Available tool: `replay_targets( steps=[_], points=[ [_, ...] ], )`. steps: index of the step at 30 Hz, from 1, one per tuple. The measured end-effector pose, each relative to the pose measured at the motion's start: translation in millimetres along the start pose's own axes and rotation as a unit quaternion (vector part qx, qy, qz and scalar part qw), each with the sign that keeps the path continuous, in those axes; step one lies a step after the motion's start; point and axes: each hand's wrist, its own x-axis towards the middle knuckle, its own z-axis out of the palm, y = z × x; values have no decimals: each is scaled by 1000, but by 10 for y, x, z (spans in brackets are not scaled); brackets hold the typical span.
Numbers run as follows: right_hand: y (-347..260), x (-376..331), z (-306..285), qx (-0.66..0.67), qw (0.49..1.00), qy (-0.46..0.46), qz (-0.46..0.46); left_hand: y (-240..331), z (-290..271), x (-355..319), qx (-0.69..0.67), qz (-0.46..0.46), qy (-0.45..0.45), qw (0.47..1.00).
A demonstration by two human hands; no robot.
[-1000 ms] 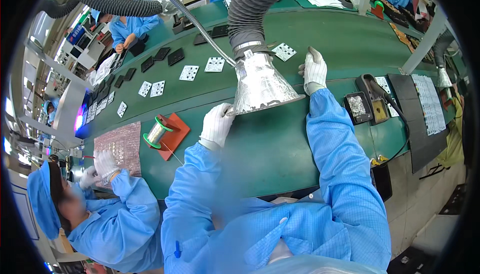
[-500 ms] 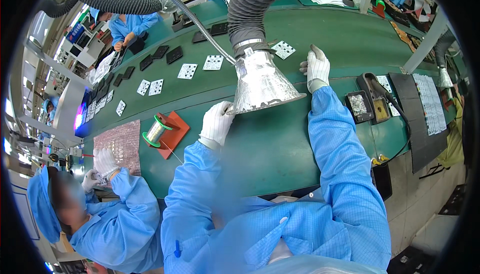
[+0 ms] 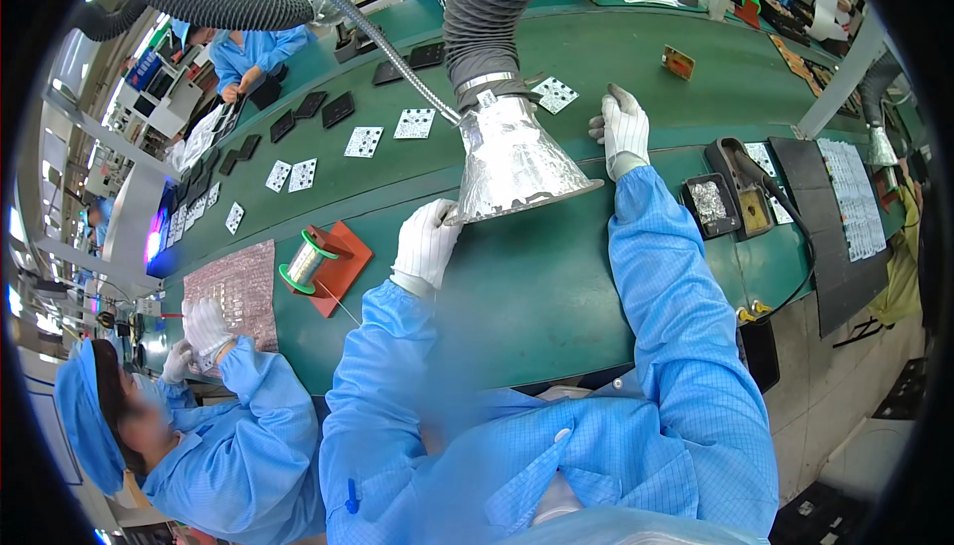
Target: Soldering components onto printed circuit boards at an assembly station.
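Note:
My left hand (image 3: 425,244), in a white striped glove, is beside the lower left rim of a foil-covered exhaust hood (image 3: 519,169). Its fingertips meet or pass behind the rim, so their grip is hidden. To the right of the hood, my right hand (image 3: 623,130), gloved the same way, rests at the near edge of the green belt (image 3: 417,172). Its fingers are stretched, with the thumb apart, and nothing shows in it. The nearest circuit board (image 3: 555,95), white with dark spots, lies just left of that hand.
Several more boards and black trays (image 3: 338,110) line the belt leftward. A solder wire spool (image 3: 305,265) sits on a red stand. Right of me are a soldering iron holder (image 3: 737,162) and a dark tin (image 3: 710,205). A co-worker (image 3: 224,446) sits close on my left.
A small brown-gold piece now shows on the belt's far right part. Across the belt, a person's hand has come further into view. Both my hands stay nearly where they were.

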Motion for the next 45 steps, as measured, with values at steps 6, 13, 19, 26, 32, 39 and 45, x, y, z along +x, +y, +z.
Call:
replay_targets(
  steps=[6, 13, 19, 26, 32, 39, 45],
  points=[
    [-1, 17, -11, -11, 1000, -6, -1, 10, 9, 9, -1, 10, 33, 999],
    [71, 30, 37, 10, 1000, 2, -1, 103, -36, 25, -74, -90, 1, 993],
    [-34, -36, 44, -68, 997, -25, -16, -9, -20, 0, -25, -30, -18, 999],
    [-16, 14, -27, -54, 998, -9, -19, 36, 8, 23, -7, -13, -19, 1000],
    [-13, 53, 10, -73, 997, -17, -29, -3, 13, 50, -2, -5, -5, 1000],
    [289, 357, -66, -228, 961, 73, -138, 126, 80, 59, -45, -44, 54, 997],
    [96, 643, -125, -532, 835, 114, -86, 362, -109, 140, -307, -348, 72, 883]
  ],
)
